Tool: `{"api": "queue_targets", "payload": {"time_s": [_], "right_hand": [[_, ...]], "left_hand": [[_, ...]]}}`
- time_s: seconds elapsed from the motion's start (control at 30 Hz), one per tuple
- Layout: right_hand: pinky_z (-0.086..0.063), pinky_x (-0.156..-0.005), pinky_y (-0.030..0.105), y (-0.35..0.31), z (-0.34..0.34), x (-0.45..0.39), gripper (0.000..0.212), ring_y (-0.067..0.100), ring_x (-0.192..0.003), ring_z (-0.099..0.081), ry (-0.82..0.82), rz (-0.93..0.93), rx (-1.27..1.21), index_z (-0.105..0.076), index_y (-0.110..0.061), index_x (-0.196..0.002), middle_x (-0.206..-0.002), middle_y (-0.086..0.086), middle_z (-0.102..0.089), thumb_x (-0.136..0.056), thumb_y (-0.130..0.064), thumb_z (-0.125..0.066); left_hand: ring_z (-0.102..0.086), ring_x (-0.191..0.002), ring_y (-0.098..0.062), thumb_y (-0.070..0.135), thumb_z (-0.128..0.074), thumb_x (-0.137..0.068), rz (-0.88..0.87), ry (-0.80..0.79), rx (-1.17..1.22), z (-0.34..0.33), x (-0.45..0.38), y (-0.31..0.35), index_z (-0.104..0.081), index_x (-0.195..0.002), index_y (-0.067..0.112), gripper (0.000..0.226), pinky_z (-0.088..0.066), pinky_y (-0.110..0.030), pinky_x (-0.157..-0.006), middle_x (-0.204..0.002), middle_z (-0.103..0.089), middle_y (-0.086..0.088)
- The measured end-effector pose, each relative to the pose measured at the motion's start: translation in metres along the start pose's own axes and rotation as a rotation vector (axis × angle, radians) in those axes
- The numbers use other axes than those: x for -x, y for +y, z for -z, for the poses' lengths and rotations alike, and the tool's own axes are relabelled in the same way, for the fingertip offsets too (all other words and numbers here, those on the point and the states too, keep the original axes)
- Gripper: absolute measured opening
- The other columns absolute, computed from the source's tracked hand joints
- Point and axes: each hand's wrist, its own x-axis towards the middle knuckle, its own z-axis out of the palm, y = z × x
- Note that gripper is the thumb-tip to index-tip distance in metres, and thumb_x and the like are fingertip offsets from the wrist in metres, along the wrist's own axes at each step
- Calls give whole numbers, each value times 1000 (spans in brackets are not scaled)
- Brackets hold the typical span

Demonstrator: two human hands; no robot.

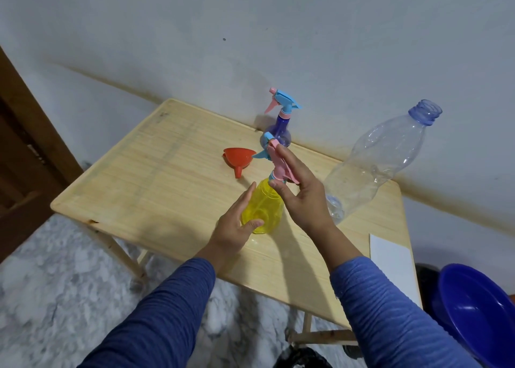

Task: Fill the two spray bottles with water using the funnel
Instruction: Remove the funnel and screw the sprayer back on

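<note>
A yellow spray bottle (263, 207) with a pink and blue trigger head stands near the middle of the wooden table (156, 178). My left hand (237, 225) cups its body from the left, thumb on the front. My right hand (299, 192) grips the pink spray head and neck at the top. A purple spray bottle (278, 129) with a blue and pink head stands at the table's far edge. The red funnel (239, 158) lies on its side between the two bottles. A large clear plastic bottle (384, 156), cap off, stands to the right.
The table stands against a white wall. A white sheet (393, 264) lies at its right front corner. A blue plastic basin (479, 312) sits low at the right, off the table. A brown wooden door (25, 150) is on the left, marble floor below.
</note>
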Motion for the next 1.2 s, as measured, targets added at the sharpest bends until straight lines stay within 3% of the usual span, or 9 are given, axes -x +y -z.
{"api": "queue_targets", "payload": {"time_s": [0.13,0.2,0.33,0.57,0.7,0.87,1.03,1.13,1.2], "right_hand": [[-42,-102,20,-2,1,0,63,-7,-127,-42,-33,-15,-12,-39,-27,-140,-138,-30,-39,-86,-8,-65],[-44,-97,14,-4,5,-1,63,-8,-123,-46,-57,-2,-1,-40,-27,-138,-134,-35,-40,-85,-3,-65],[-52,-92,26,-7,12,-5,61,-3,-108,-53,-124,10,82,-38,-37,-130,-121,-37,-43,-86,-3,-63],[-47,-101,35,-3,11,-8,63,11,-127,-47,-228,48,130,-28,-30,-145,-146,-11,-39,-92,-9,-56],[-47,-101,39,0,13,-8,70,11,-127,-46,-222,54,96,-30,-29,-144,-146,-16,-36,-86,-7,-62],[-46,-102,40,0,14,-6,69,10,-127,-46,-187,64,39,-33,-32,-140,-140,-25,-38,-85,-2,-62],[-45,-97,25,3,5,-14,70,4,-124,-47,-142,81,19,-37,-35,-135,-135,-27,-41,-81,-3,-68],[-46,-98,27,6,6,-13,65,6,-123,-48,-141,90,30,-38,-33,-136,-138,-21,-43,-83,-8,-67],[-45,-99,28,7,8,-11,59,8,-124,-48,-163,96,42,-36,-33,-138,-139,-27,-39,-90,-10,-61]], "left_hand": [[-30,-137,5,29,-64,-82,1,2,-31,1,0,0,-19,-138,58,78,-31,-33,-114,-150,-32,19],[-29,-136,6,30,-64,-82,0,0,-40,0,0,-1,-19,-139,58,78,-30,-32,-114,-150,-32,19],[-30,-135,8,30,-63,-82,8,-2,-47,1,0,0,-18,-138,60,78,-31,-29,-113,-149,-32,21],[-29,-136,7,28,-63,-82,2,4,-30,0,1,-1,-19,-139,58,79,-31,-35,-114,-150,-32,20],[-28,-137,6,29,-62,-82,-1,-2,-38,1,1,-1,-18,-140,57,78,-30,-35,-114,-150,-31,20],[-30,-136,7,28,-62,-81,-2,-2,-43,-2,1,2,-18,-137,59,78,-31,-36,-114,-150,-32,19],[-30,-136,5,27,-62,-81,-6,27,-32,1,-2,1,-18,-138,55,78,-31,-37,-114,-151,-33,17],[-30,-136,5,26,-62,-80,-6,16,-26,0,-1,2,-18,-137,55,77,-30,-35,-114,-150,-32,16],[-29,-136,6,26,-61,-81,-8,7,-25,-2,1,2,-18,-137,55,77,-29,-33,-115,-150,-32,17]]}}
